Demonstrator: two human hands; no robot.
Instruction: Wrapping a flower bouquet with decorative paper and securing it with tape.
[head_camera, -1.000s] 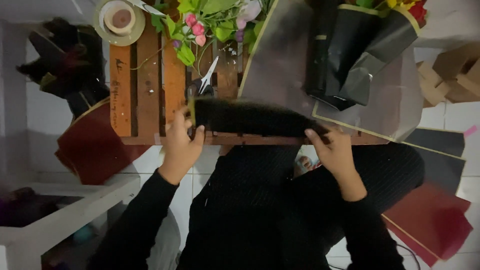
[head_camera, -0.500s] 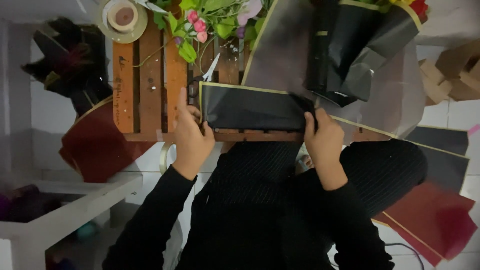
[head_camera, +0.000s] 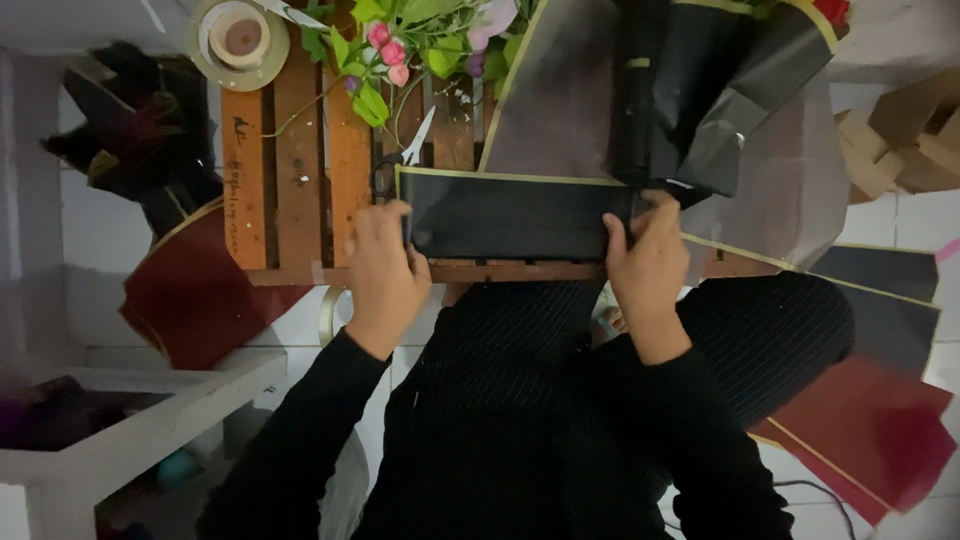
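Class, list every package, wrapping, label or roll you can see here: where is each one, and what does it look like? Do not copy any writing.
Black sheet: rectangular, gold-edged, held at its ends by the left hand and right hand.
Wrapped bouquets: top right, black cones.
Tape roll: top left, round, cream.
Red sheets: lower right, gold-edged.
Cardboard boxes: far right, brown.

Dim indoor light, soft and even, no hard shadows. Whole frame slightly soft; edges smear and bend outward. Dark wrapping paper (head_camera: 510, 215) shows faint sheen. White floor tiles (head_camera: 60, 240) look grey, underexposed. Colours muted, noisy.
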